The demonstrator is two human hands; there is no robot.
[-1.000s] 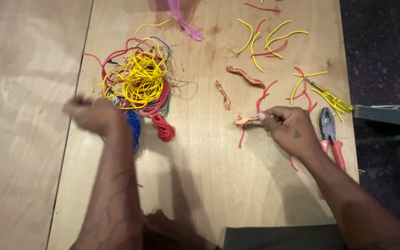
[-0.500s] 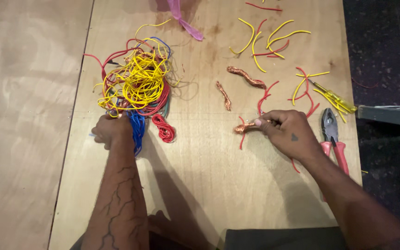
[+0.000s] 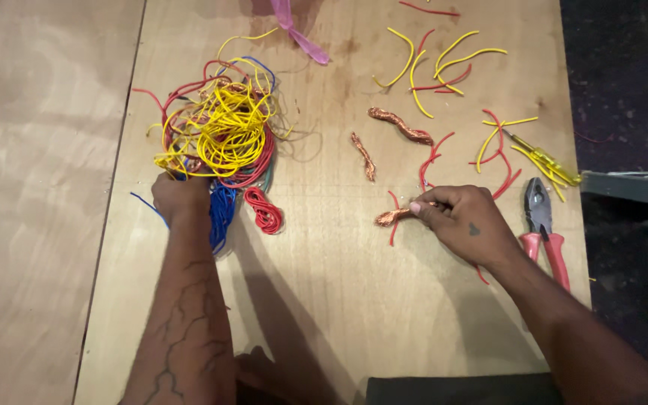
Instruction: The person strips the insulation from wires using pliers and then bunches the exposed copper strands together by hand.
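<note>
Head camera looks down on a pale plywood board (image 3: 324, 315) where both bare hands are at work. Closed into a loose fist, the left hand (image 3: 180, 199) sits at the near edge of a tangled heap of yellow, red and blue insulated wire (image 3: 219, 135), its fingers buried in the strands; exactly which strand it grips cannot be told. Blue wire loops (image 3: 221, 214) lie just right of this hand, and a small coil of red wire (image 3: 265, 211) lies beyond them, between the two hands.

Fingers of the right hand (image 3: 459, 221) are pinched shut on a twisted bundle of bare copper strands (image 3: 393, 217), which sticks out to the left of its fingertips, low over the board. Two more twisted copper pieces (image 3: 400, 126) lie beyond that hand, apart from it. Red-handled pliers (image 3: 543, 225) lie just right of the right hand. Short cut pieces of yellow and red wire (image 3: 444, 64) are scattered farther out.
</note>
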